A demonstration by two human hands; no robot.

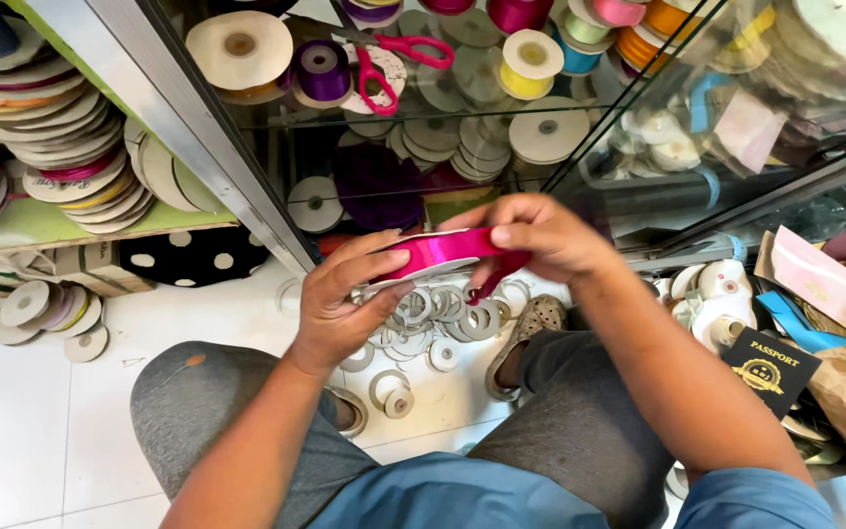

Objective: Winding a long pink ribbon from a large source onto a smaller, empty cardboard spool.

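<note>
head view, looking down at a seated person's lap and a white tiled floor (41, 411). the biggest thing is the glass cabinet (247, 186) that fills the top of the picture, its metal frame running slantwise and its shelves packed with flat ribbon spools in white, yellow, purple and orange. pink-handled scissors (394, 54) lie on a shelf inside the cabinet, near the top. left of the cabinet a stack of flat spools (61, 137) sits on a green shelf, and below it a black box with white dots (193, 257) rests at the cabinet's foot. on the floor in front of the cabinet lies a heap of empty cardboard rings (443, 318), just behind the person's grey-trousered knees and a patterned shoe (531, 323). right of the cabinet is a clutter of paper, blue ribbon and a small black booklet (771, 370).

in front of the cabinet's lower glass, above the rings, both hands hold a pink ribbon spool (443, 250). the left hand (340, 304) cups the spool from below and the left, thumb on its near face and fingers curled round the rim. the right hand (540, 235) comes from above on the right, fingers bent and pressed together, thumb and forefinger pinching the loose end of the ribbon at the spool's edge.
</note>
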